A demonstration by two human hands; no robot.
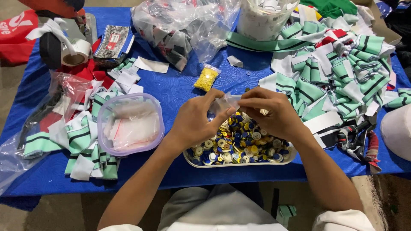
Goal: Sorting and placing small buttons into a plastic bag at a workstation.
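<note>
Now my left hand (195, 122) and right hand (274, 113) both pinch a small clear bag (226, 102), held just above the tray (239, 163) of mixed buttons (239, 143). I judge the bag light, flimsy and slippery, best gripped at its mouth edges. Left sits a tub (128, 124); farther off, a yellow packet (206, 78).

Yellow, blue and white buttons (239, 143) fill a white tray (239, 164) on a blue tablecloth (171, 87) beside green-striped fabric (338, 68).

A blue-clothed table (180, 87) bears a button tray (239, 162), fabric pieces (338, 72), plastic tub (128, 124).
</note>
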